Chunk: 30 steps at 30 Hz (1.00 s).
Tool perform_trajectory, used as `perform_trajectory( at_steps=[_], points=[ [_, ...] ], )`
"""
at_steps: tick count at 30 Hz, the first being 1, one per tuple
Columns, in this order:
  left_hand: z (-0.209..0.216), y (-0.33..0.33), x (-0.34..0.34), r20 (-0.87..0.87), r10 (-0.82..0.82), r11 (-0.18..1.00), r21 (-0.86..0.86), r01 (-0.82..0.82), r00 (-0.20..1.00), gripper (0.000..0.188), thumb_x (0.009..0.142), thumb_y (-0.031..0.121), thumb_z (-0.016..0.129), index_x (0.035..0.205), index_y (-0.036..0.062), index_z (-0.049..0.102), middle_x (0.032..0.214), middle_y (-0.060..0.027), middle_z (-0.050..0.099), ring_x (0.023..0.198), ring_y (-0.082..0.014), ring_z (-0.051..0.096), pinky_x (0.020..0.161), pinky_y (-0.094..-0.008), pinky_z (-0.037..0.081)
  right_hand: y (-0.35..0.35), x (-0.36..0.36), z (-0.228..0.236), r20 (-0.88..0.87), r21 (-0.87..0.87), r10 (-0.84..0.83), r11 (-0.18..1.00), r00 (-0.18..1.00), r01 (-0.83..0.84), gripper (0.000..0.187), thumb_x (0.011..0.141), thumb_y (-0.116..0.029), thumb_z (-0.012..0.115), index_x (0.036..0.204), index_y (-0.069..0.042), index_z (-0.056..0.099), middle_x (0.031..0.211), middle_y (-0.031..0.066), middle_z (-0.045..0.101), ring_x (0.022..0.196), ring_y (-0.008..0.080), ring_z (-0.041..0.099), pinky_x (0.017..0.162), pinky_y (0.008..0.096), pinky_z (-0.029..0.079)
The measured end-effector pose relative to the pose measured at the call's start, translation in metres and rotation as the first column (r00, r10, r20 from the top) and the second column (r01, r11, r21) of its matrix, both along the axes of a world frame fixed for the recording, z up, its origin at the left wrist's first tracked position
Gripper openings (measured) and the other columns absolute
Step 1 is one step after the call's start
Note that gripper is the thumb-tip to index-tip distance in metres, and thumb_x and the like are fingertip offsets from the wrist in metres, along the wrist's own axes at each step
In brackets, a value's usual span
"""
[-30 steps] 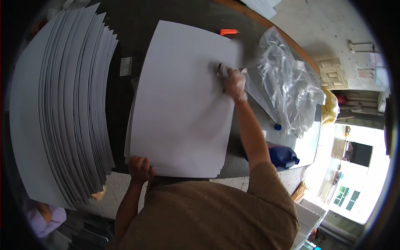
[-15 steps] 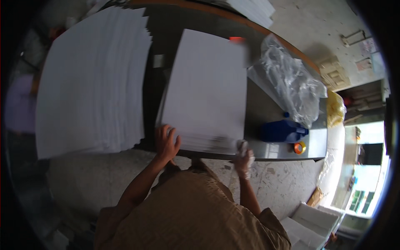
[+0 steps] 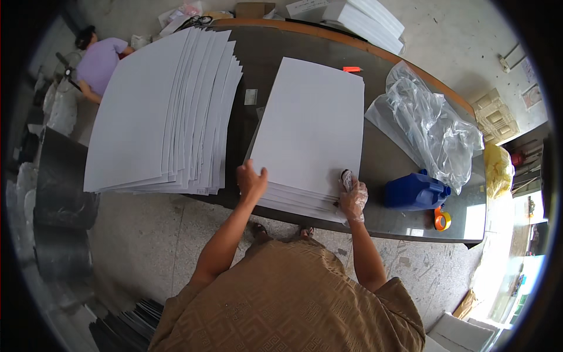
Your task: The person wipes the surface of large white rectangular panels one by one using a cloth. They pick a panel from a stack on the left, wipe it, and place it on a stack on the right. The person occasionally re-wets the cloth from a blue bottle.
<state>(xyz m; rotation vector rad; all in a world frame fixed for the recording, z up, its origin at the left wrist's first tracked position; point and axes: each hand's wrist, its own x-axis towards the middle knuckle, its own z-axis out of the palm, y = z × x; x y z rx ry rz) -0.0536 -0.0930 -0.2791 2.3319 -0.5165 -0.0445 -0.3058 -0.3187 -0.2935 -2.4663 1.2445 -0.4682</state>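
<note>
A stack of large white sheets [image 3: 311,126] lies on the dark table, its near edges stepped like a fan. My left hand [image 3: 252,182] is at the stack's near left edge, thumb apart from the fingers; the fingertips touch the edge and are partly hidden. My right hand [image 3: 355,202], in a thin clear plastic glove, rests at the near right corner. Its fingers close around a small crumpled white wad [image 3: 346,178] with dark marks, perhaps a rag, pressed on the top sheet.
A taller pile of white sheets [image 3: 141,111] stands left. On the right lie clear plastic film [image 3: 431,123], a blue jug [image 3: 416,190] and tape rolls [image 3: 442,219]. An orange-red tool [image 3: 352,69] sits past the stack. A person in purple [image 3: 99,64] is at far left.
The left hand has slid from the top sheet's near left corner farther up along the left edge. The right hand with the wad has moved slightly up onto the sheet. The view has shifted.
</note>
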Motion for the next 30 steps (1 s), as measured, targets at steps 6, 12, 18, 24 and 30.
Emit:
perform_trajectory(
  at_steps=[6,12,18,24,30],
  points=[
    [0.052,-0.009,0.012,-0.64,-0.103,0.714,-0.58,-0.392,0.761,0.039,0.089,0.015,0.069,0.12,-0.0014,0.054,0.105,-0.0139,0.065,0.084,-0.0223,0.067,0.072,-0.0349,0.054,-0.004,-0.004,0.001,0.224,-0.001,-0.001,1.0,0.975,0.001,0.046,0.079,-0.023,0.074,0.12,-0.006,0.06,0.095,0.0214,0.061,0.092,0.0407,0.058,0.082,0.0501,0.047],
    [0.029,-0.044,-0.063,-0.681,-0.48,0.593,-0.716,-0.367,0.553,0.015,0.093,0.009,0.064,0.103,-0.0021,0.062,0.098,-0.0101,0.067,0.089,-0.0209,0.068,0.076,-0.0423,0.062,-0.016,-0.015,0.0,0.275,-0.043,0.093,0.996,0.957,-0.084,0.047,0.082,-0.029,0.074,0.117,-0.002,0.06,0.099,0.0233,0.062,0.094,0.0422,0.059,0.083,0.0489,0.048],
    [0.102,-0.038,-0.075,-0.514,-0.468,0.573,-0.796,-0.195,0.719,0.02,0.094,0.011,0.063,0.108,-0.0041,0.061,0.098,-0.01,0.067,0.085,-0.0191,0.069,0.07,-0.036,0.062,-0.012,-0.028,0.038,0.359,0.319,-0.31,0.927,0.881,0.196,0.048,0.092,-0.022,0.067,0.131,0.003,0.051,0.12,0.0201,0.063,0.106,0.0298,0.061,0.091,0.0408,0.049],
    [0.206,0.067,-0.028,-0.303,-0.403,0.342,-0.925,-0.165,0.864,0.029,0.092,0.006,0.061,0.12,-0.0023,0.056,0.112,-0.0133,0.065,0.095,-0.0216,0.069,0.073,-0.0376,0.063,0.004,-0.032,0.085,0.735,0.499,-0.353,0.86,0.579,-0.109,0.042,0.099,-0.02,0.058,0.136,-0.003,0.05,0.115,0.0065,0.063,0.099,0.0125,0.057,0.084,0.0274,0.047],
    [0.26,0.216,0.072,-0.236,0.045,0.336,-0.912,-0.237,0.971,0.034,0.088,0.005,0.063,0.119,-0.006,0.056,0.108,-0.0147,0.066,0.091,-0.0232,0.07,0.07,-0.0363,0.064,0.012,-0.015,0.065,0.787,0.549,-0.342,0.769,0.514,-0.328,0.041,0.098,-0.018,0.059,0.135,-0.003,0.047,0.103,0.0041,0.063,0.083,0.0097,0.059,0.069,0.0242,0.051]
  ],
)
